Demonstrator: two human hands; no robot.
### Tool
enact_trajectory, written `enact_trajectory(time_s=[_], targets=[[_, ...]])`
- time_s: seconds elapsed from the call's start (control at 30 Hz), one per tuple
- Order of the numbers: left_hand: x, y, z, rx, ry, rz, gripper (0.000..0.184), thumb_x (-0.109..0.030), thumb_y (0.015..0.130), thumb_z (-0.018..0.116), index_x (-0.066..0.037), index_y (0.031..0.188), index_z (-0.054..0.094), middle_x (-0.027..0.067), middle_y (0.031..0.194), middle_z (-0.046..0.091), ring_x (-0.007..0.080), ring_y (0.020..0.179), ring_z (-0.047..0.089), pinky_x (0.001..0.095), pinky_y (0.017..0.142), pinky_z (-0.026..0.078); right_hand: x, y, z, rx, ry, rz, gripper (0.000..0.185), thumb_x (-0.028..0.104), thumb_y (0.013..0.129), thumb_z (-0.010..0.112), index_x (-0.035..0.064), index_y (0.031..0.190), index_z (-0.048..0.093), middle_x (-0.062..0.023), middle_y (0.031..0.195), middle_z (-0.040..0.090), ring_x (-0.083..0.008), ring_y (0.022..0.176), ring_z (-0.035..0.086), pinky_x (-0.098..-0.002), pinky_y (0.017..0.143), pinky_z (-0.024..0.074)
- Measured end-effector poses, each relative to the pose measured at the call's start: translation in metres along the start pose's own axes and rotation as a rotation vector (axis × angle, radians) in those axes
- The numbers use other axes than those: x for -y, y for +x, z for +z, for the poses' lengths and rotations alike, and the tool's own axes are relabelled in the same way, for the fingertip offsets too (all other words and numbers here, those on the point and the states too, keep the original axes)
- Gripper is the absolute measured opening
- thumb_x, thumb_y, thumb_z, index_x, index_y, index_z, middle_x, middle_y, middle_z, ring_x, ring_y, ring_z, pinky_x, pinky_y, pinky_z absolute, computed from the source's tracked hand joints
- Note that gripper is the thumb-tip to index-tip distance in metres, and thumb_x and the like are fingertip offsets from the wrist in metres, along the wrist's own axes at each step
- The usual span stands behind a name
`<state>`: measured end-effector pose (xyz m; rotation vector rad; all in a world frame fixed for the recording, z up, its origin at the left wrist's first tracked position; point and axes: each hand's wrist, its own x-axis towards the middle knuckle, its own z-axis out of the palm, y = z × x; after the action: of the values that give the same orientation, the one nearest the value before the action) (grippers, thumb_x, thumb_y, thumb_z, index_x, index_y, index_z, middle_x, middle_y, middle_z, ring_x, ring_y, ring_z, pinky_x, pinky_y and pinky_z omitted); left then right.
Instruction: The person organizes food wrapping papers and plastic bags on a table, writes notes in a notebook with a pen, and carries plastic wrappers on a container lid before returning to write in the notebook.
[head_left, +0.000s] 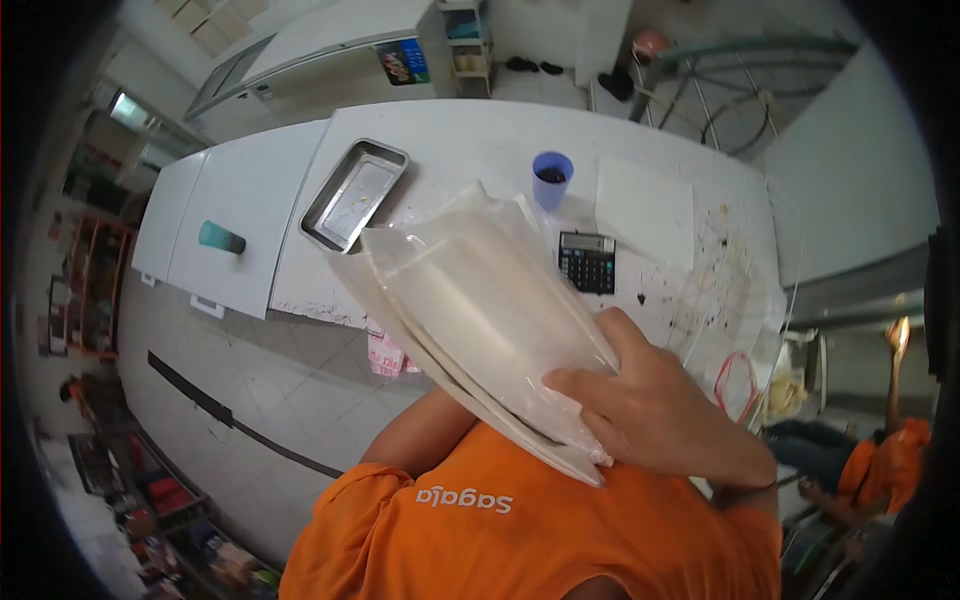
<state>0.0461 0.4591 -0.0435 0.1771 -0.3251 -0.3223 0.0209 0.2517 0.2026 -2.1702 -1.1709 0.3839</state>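
Observation:
My right hand (655, 400) is closed around the near end of a thick stack of clear plastic bags (480, 290), with the thumb on top. The stack is tilted above the front edge of the table, and its far end flares over the tabletop. My left forearm (425, 430) reaches in beneath the bags, which hide the left hand and its fingers. Just past the bags lies a black calculator (588, 263). A blue-purple cup (551, 180) with dark contents stands behind it. Left of the bags' far end is a metal tray (333, 225).
The white table (460, 125) bears dark crumbs at right and a white sheet (645, 210). A teal cup (221, 237) is at left. Pink printed packaging (386, 352) shows below the table edge. Another person in an orange shirt (890, 465) is at far right.

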Motion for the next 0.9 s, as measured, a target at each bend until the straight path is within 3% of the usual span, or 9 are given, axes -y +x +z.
enact_trajectory(time_s=[0.17,0.27,0.47,0.53,0.6,0.63,0.7,0.77,0.9], targets=[[-0.006,-0.008,0.003,-0.034,0.031,-0.006,0.076,-0.053,0.106,0.057,-0.011,0.165,0.033,0.0185,0.117,0.059,0.0348,0.113,0.061,0.0544,0.108,0.045,-0.008,-0.005,-0.002,0.024,0.108,-0.128,0.023,0.025,0.091,0.082,0.0036,0.098,0.076,-0.0246,0.118,0.055,-0.038,0.086,0.069,-0.0415,0.076,0.0589],[-0.008,-0.008,0.002,-0.049,0.045,-0.005,0.076,-0.052,0.106,0.057,-0.011,0.165,0.033,0.0186,0.118,0.059,0.0349,0.114,0.061,0.0542,0.108,0.045,-0.022,-0.013,0.005,0.078,0.179,-0.219,0.024,0.025,0.09,0.083,0.0021,0.091,0.075,-0.0203,0.11,0.055,-0.0341,0.08,0.065,-0.0393,0.07,0.0565],[-0.008,-0.007,0.0,-0.062,0.046,0.004,0.076,-0.051,0.106,0.058,-0.01,0.164,0.033,0.019,0.12,0.059,0.0351,0.115,0.06,0.0539,0.109,0.046,-0.018,-0.027,-0.016,0.005,0.247,0.16,0.014,0.015,0.09,0.077,0.0029,0.097,0.074,-0.0196,0.113,0.059,-0.0343,0.097,0.066,-0.0382,0.086,0.055],[-0.008,-0.007,0.001,-0.061,0.045,0.002,0.076,-0.051,0.106,0.058,-0.01,0.164,0.033,0.0191,0.12,0.059,0.0352,0.116,0.06,0.0538,0.109,0.046,-0.004,-0.018,-0.021,0.015,0.625,0.34,0.019,0.015,0.088,0.079,0.0021,0.1,0.072,-0.021,0.117,0.059,-0.0354,0.101,0.066,-0.0391,0.089,0.0552],[-0.009,-0.005,0.0,-0.069,0.047,0.002,0.076,-0.051,0.106,0.059,-0.009,0.164,0.033,0.0192,0.121,0.059,0.0352,0.116,0.06,0.0537,0.109,0.046,-0.007,-0.017,-0.016,0.017,0.557,0.187,0.024,0.017,0.086,0.081,0.001,0.101,0.07,-0.0221,0.121,0.058,-0.0367,0.104,0.065,-0.0401,0.089,0.0559],[-0.009,-0.005,0.001,-0.068,0.049,0.003,0.075,-0.05,0.106,0.059,-0.009,0.164,0.033,0.0193,0.121,0.059,0.0353,0.117,0.06,0.0536,0.109,0.046,-0.019,-0.019,-0.007,0.014,0.296,-0.05,0.027,0.019,0.086,0.082,0.0003,0.101,0.069,-0.0224,0.123,0.057,-0.0374,0.104,0.065,-0.0405,0.088,0.0565],[-0.009,-0.005,0.0,-0.07,0.05,0.005,0.075,-0.05,0.106,0.059,-0.009,0.164,0.033,0.0194,0.122,0.058,0.0353,0.117,0.06,0.0535,0.11,0.046,-0.024,-0.02,0.001,0.043,0.051,-0.232,0.031,0.023,0.086,0.082,-0.0007,0.101,0.068,-0.0231,0.127,0.055,-0.0388,0.106,0.065,-0.0416,0.087,0.0572],[-0.009,-0.003,0.0,-0.071,0.047,0.004,0.075,-0.05,0.106,0.059,-0.009,0.163,0.033,0.0195,0.122,0.058,0.0354,0.118,0.06,0.0534,0.11,0.046,-0.02,-0.016,0.004,0.107,0.09,-0.135,0.032,0.025,0.088,0.082,-0.0015,0.1,0.069,-0.0238,0.131,0.052,-0.0401,0.108,0.064,-0.0429,0.088,0.0574],[-0.012,-0.002,0.0,-0.071,0.054,0.003,0.075,-0.049,0.106,0.06,-0.008,0.163,0.033,0.0197,0.124,0.058,0.0355,0.119,0.06,0.0531,0.11,0.046,-0.025,-0.012,0.008,0.05,-0.016,-0.179,0.029,0.023,0.088,0.08,-0.002,0.098,0.069,-0.0222,0.127,0.052,-0.0358,0.103,0.065,-0.0399,0.081,0.0584]])
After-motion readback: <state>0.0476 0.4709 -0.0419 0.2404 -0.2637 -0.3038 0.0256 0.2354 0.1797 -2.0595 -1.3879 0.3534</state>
